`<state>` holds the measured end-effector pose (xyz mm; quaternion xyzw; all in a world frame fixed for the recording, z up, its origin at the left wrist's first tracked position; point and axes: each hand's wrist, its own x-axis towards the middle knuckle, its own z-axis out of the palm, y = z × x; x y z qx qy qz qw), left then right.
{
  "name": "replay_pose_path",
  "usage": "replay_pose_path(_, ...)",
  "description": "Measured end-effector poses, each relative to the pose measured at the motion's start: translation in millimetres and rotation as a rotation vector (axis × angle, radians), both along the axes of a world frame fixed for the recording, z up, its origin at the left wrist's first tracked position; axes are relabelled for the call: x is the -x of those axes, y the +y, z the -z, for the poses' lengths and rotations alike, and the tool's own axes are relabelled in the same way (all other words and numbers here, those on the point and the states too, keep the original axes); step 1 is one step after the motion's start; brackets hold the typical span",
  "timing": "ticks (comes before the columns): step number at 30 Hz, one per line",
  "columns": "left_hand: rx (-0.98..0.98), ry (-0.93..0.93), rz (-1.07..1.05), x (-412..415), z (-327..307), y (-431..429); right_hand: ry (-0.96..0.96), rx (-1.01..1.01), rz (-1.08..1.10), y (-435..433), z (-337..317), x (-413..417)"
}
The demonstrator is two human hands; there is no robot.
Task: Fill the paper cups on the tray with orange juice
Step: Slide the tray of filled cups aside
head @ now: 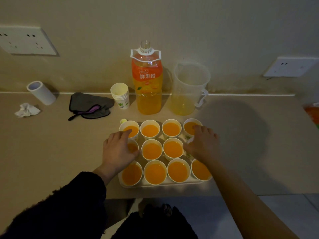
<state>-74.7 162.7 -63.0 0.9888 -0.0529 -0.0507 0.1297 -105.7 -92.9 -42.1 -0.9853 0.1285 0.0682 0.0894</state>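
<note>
On a beige desk (51, 152), a tray (164, 185) near the front edge carries twelve paper cups (155, 172) full of orange juice. The left hand (119, 150) and right hand (202, 144) rest over its side columns, fingers loosely spread, the juice bottle (148, 83) behind.

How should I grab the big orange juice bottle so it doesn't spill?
Take the juice bottle by the white handle round its neck, reaching from above. The wall is behind it, the pitcher and spare cup stack flank it, and the filled cups stand in front. Its cap is off, so I'd keep it upright.
</note>
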Motion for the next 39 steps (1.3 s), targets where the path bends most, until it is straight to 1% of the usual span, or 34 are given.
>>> replay_pose_path(2,-0.022,-0.020,0.010,-2.4,-1.3,-5.4,0.088,-0.067,0.059,-13.2,2.7,2.0)
replay_pose_path(4,-0.029,-0.040,0.017,-4.2,-1.1,-11.5,0.165,-0.112,0.073,-21.7,7.7,4.0)
replay_pose_path(9,-0.033,-0.038,0.023,-8.2,-0.3,-19.7,0.199,-0.193,0.105,-23.2,19.2,7.4)
replay_pose_path(12,-0.033,-0.038,0.024,-11.1,0.6,-19.6,0.177,-0.238,0.135,-17.6,24.0,8.0)
replay_pose_path(18,-0.040,-0.049,0.024,-11.5,1.6,-16.6,0.090,-0.257,0.168,-12.4,29.7,11.8)
replay_pose_path(28,-0.027,-0.037,0.021,-13.0,3.7,-12.2,0.053,-0.247,0.224,-8.4,30.6,11.2)
replay_pose_path(30,-0.032,-0.034,0.016,-12.8,4.5,-11.3,0.071,-0.252,0.213,-8.9,29.2,11.1)
replay_pose_path(33,-0.037,-0.038,0.008,-12.1,2.9,-12.1,0.132,-0.333,0.204,-13.8,22.5,10.7)
replay_pose_path(36,-0.019,-0.046,0.004,-10.4,-0.1,-11.8,0.111,-0.422,0.257,-23.0,12.8,16.0)
replay_pose_path(39,0.008,-0.049,0.038,-6.7,-0.8,-10.7,0.116,-0.450,0.257,-32.3,8.5,28.7)
